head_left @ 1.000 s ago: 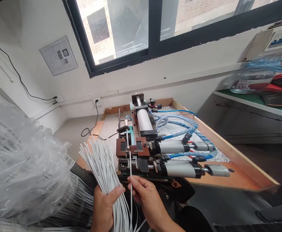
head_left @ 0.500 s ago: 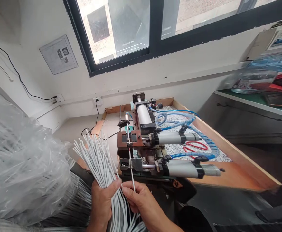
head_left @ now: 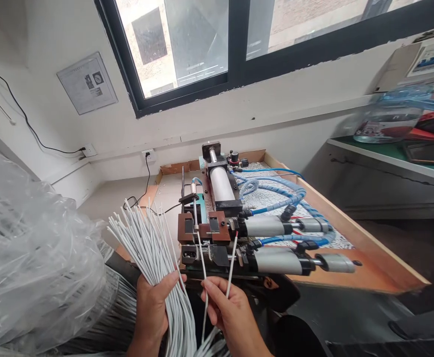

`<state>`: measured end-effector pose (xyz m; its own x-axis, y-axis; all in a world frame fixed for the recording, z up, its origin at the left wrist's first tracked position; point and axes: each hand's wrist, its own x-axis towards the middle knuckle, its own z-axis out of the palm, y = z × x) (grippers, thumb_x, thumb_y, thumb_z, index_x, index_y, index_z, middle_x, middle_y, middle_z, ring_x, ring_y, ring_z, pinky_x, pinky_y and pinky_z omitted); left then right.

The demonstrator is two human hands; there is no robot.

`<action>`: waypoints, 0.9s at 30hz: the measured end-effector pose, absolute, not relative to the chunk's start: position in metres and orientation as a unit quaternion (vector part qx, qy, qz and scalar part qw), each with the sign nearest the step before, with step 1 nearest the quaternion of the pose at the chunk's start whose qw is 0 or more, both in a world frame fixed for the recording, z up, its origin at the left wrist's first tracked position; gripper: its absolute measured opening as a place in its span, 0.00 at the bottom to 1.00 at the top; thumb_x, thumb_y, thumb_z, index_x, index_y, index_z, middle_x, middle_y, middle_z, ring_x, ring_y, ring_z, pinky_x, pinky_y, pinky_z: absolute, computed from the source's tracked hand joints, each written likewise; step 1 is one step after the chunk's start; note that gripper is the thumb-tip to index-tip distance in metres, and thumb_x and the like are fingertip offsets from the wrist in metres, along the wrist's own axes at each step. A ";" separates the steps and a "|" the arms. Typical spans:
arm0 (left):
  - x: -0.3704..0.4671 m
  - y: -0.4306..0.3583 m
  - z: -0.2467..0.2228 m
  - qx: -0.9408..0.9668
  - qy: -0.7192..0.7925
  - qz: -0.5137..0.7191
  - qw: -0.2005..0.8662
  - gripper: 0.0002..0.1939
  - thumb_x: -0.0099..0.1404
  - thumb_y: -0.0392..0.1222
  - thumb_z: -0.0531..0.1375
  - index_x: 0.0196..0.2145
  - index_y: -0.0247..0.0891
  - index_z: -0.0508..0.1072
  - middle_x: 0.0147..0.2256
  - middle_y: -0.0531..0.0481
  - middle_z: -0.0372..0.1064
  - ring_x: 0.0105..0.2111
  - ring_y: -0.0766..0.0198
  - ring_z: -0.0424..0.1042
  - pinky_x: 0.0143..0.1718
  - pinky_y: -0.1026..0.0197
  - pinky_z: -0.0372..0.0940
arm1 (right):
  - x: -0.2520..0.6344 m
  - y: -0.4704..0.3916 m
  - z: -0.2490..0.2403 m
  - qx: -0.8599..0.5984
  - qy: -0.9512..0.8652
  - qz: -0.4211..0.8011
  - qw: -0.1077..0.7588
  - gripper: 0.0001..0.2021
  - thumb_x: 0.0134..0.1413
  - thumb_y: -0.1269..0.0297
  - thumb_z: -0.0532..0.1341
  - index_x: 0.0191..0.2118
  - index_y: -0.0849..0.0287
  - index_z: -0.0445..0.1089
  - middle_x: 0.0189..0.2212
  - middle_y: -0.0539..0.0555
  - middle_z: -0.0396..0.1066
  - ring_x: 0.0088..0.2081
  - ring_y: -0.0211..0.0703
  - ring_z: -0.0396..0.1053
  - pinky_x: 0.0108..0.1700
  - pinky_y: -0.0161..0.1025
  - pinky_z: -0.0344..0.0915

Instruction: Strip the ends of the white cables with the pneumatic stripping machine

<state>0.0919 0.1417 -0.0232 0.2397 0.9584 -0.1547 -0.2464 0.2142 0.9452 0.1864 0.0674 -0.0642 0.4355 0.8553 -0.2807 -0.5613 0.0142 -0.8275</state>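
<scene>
My left hand (head_left: 153,307) is wrapped round a thick bundle of white cables (head_left: 155,258), their cut ends fanned out above the thumb. My right hand (head_left: 228,307) pinches a single white cable (head_left: 204,265) between thumb and fingertips, its top end at the jaws of a pneumatic wire-stripping machine (head_left: 202,228). A second cable (head_left: 232,263) with a reddish tip stands up from the same hand, further right. The machine's front clamp jaws (head_left: 217,255) are apart. The lower ends of the cables run out of view.
Two horizontal air cylinders (head_left: 276,260) and blue air hoses (head_left: 291,193) lie right of the jaws, inside a wooden-edged tray (head_left: 369,238). Clear plastic wrap (head_left: 34,258) covers more cables at left. A green-topped shelf (head_left: 391,151) with a plastic jug (head_left: 388,119) stands at right.
The machine's jaws have opened, with the cylinder parts shifted right. The red-tipped cable now sits further right in my right hand, and another cable is at the jaws. My left hand keeps the bundle.
</scene>
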 end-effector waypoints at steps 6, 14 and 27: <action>0.096 0.139 -0.017 0.416 0.436 0.464 0.650 0.09 0.38 0.33 0.65 0.22 0.31 0.71 0.15 0.53 0.69 0.16 0.64 0.67 0.20 0.64 0.62 | 0.195 0.074 -0.063 -0.450 -0.147 0.538 0.698 0.14 0.45 0.58 0.58 0.17 0.63 0.62 0.10 0.43 0.52 0.13 0.26 0.41 0.17 0.30 0.36; 0.091 0.127 -0.030 0.483 0.421 0.414 0.646 0.08 0.40 0.34 0.64 0.23 0.32 0.72 0.19 0.53 0.71 0.21 0.63 0.68 0.25 0.62 0.63 | 0.193 0.084 -0.052 -0.386 -0.152 0.608 0.677 0.13 0.36 0.56 0.64 0.22 0.64 0.69 0.14 0.45 0.56 0.19 0.30 0.52 0.23 0.30 0.50; 0.085 0.124 -0.041 0.459 0.447 0.391 0.661 0.11 0.42 0.37 0.64 0.26 0.31 0.73 0.22 0.48 0.72 0.22 0.59 0.71 0.25 0.59 0.65 | 0.193 0.064 -0.063 -0.456 -0.146 0.535 0.696 0.16 0.38 0.55 0.61 0.16 0.63 0.61 0.11 0.43 0.50 0.14 0.27 0.40 0.18 0.31 0.35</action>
<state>0.0850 0.1245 -0.0413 0.2946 0.9268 -0.2328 -0.1067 0.2740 0.9558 0.1932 0.0637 -0.0628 0.3853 0.8778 -0.2847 -0.6117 0.0120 -0.7910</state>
